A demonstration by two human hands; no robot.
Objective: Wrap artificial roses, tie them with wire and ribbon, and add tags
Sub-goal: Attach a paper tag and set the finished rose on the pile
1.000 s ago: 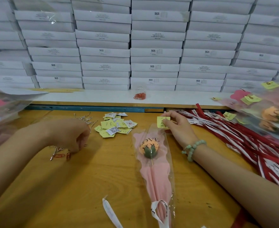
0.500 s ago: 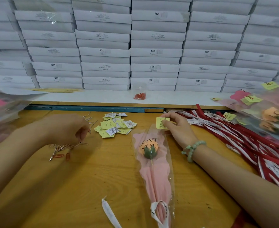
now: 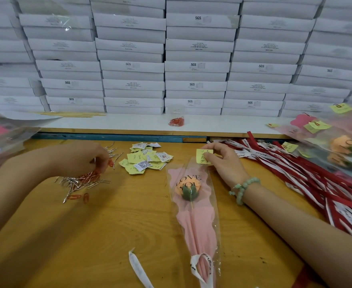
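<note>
Since the earlier frames the left hand (image 3: 81, 161) is being shifted a little up and away over the paper clips (image 3: 81, 181), which are lying well to the left of the wrapped rose (image 3: 188, 188). The right hand (image 3: 225, 163) is being kept in place. The left grip is being curled over the heap, and a silver glint is showing at the fingers, but whether a clip is being held cannot be told. The right grip is being closed in a pinch on a yellow tag (image 3: 202, 155), which is being held against the open top of the rose's sleeve. The rose itself is lying on the table (image 3: 108, 235), enclosed in pink paper and clear film, with a white ribbon (image 3: 202, 265) tied at its stem end. Wrapping and tying are judged done. The tag is not yet fastened, and a clip is apparently being fetched for it. More loose tags (image 3: 146, 159) are waiting just left of the rose, and finished roses (image 3: 345, 146) are piled to its far right.
</note>
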